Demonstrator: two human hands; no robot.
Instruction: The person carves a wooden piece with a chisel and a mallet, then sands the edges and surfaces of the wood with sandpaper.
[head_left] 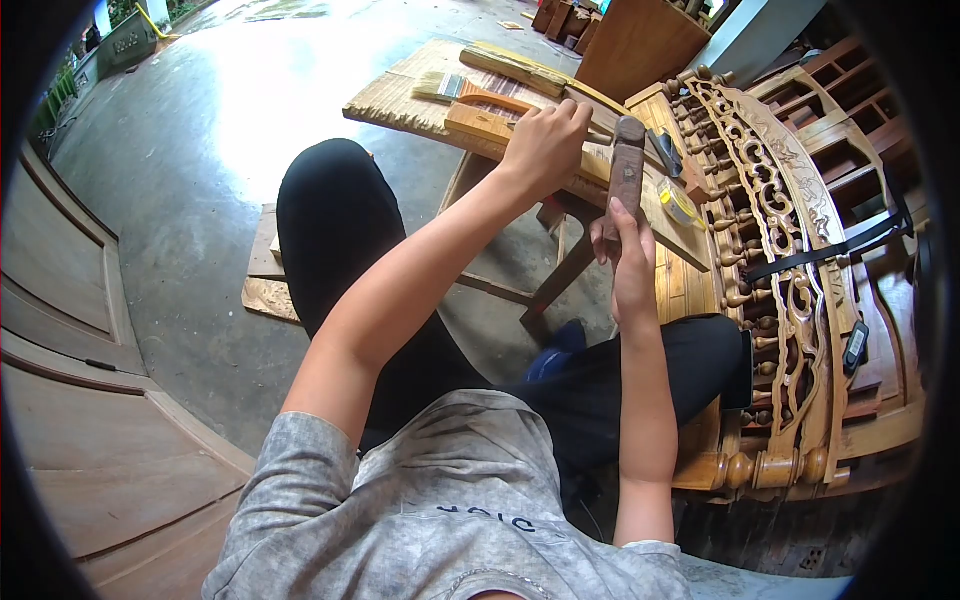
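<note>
My right hand [632,258] grips the lower end of a dark brown wooden bar [627,165], held upright with its rounded end at the top. Over the workboard [395,95], my left hand [545,148] has its fingers closed and pointing down; what they hold is hidden. A paintbrush [440,87] with an orange-brown handle lies beside that hand, its bristles toward the left. Just under the brush is a wooden block [475,120]. A longer wood piece [510,68] rests along the board's far side. Right of the bar lies a yellow tape measure [678,203].
A carved wooden bench [770,200] with turned spindles stands close on the right. A dark tool [665,150] lies near the board's right end. Wooden panels [60,400] stand at the left, and wood offcuts [268,298] lie on the floor by my left leg.
</note>
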